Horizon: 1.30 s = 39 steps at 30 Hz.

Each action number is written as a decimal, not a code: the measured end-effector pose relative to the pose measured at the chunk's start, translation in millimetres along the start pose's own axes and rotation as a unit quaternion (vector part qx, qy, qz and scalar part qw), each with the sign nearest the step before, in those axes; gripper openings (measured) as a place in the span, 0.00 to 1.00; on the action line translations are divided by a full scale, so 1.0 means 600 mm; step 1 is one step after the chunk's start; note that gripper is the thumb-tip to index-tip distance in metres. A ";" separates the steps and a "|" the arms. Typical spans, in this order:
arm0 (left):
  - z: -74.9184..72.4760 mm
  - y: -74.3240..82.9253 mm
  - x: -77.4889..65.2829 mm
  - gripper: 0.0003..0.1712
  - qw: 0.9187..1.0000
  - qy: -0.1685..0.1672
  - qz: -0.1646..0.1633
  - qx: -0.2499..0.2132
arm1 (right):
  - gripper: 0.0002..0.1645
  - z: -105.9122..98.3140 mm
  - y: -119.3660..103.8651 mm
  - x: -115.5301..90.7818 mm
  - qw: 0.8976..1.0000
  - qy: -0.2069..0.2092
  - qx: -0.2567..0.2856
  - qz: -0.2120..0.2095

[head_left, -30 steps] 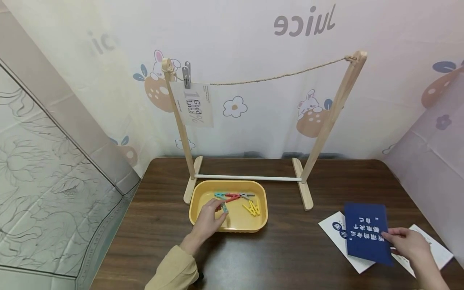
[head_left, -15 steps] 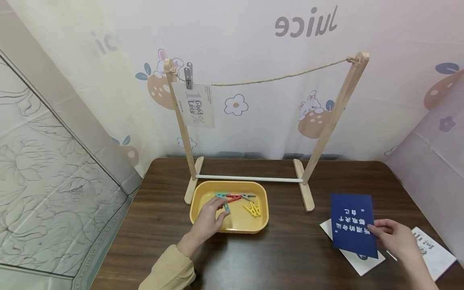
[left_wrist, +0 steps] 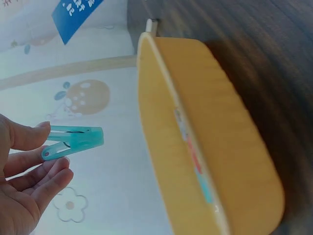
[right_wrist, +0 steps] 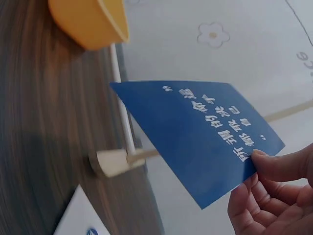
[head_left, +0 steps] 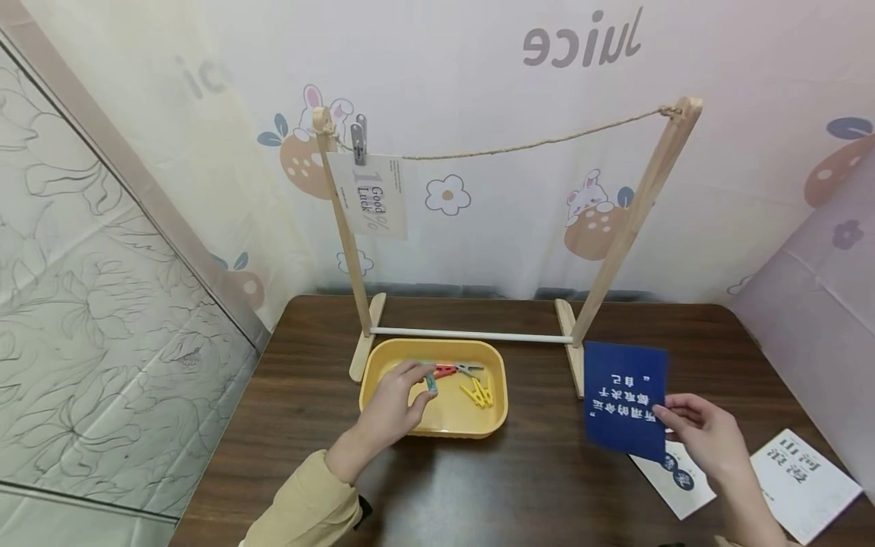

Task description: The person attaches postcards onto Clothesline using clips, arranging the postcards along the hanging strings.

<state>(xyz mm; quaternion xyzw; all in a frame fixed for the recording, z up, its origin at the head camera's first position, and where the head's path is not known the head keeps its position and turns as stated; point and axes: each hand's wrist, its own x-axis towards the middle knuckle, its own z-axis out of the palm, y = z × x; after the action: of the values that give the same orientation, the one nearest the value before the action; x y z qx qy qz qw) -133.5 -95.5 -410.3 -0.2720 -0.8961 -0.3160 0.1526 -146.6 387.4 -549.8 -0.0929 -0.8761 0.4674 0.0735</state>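
Note:
A teal clothespin (left_wrist: 78,139) is pinched between the thumb and fingers of my left hand (head_left: 393,406), which hovers over the yellow tray (head_left: 502,395). Inside that tray lie yellow clothespins (head_left: 478,393), a red clothespin (head_left: 444,371) and a grey clothespin (head_left: 469,369). My right hand (head_left: 707,437) grips a dark blue card (head_left: 625,399) by its right edge, thumb on the printed face. White lettering runs across the card, and it is held up above the table in front of the stand's right foot.
A wooden stand (head_left: 618,243) carries a sagging twine line (head_left: 506,150). At its left end a metal clip (head_left: 358,143) holds a white "Good Luck" card (head_left: 376,197). Two white cards lie at the right: one with dark circles (head_left: 673,482), one with large characters (head_left: 807,482).
My right hand has carried the blue card leftward and away from the white cards, uncovering more of them. The left hand, still holding the teal clothespin, has shifted only slightly.

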 end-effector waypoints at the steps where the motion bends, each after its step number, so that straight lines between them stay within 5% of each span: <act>1: -0.005 0.004 0.003 0.18 1.000 -0.003 0.001 -0.001 | 0.22 0.011 0.013 0.006 1.000 0.012 0.011 -0.006; 5: -0.024 0.019 0.014 0.16 1.000 -0.017 -0.001 -0.002 | 0.20 0.055 0.029 0.017 0.997 0.043 0.042 -0.041; 15: -0.058 0.039 0.036 0.17 0.999 -0.031 0.023 0.005 | 0.17 0.122 -0.029 0.012 0.990 0.047 0.113 -0.064; 24: -0.083 0.049 0.059 0.17 0.998 -0.035 0.043 0.017 | 0.15 0.162 -0.053 0.011 0.991 0.054 0.099 -0.066; 31: -0.101 0.052 0.078 0.16 0.997 -0.050 0.055 0.024 | 0.12 0.195 -0.073 0.025 0.988 0.031 0.096 -0.113; 34: -0.108 0.053 0.086 0.16 0.996 -0.052 0.061 0.030 | 0.09 0.193 -0.132 0.012 0.983 0.008 0.129 -0.134; 39: -0.123 0.056 0.102 0.17 0.995 -0.061 0.064 0.044 | 0.11 0.159 -0.313 -0.050 0.977 -0.014 0.158 -0.143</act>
<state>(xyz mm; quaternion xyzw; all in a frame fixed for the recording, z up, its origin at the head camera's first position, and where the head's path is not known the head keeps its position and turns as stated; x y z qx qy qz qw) -155.5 -97.5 -311.1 -0.3408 -0.8974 -0.2485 0.1292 -155.5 201.1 -447.7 0.0522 -0.7964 0.5857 0.1413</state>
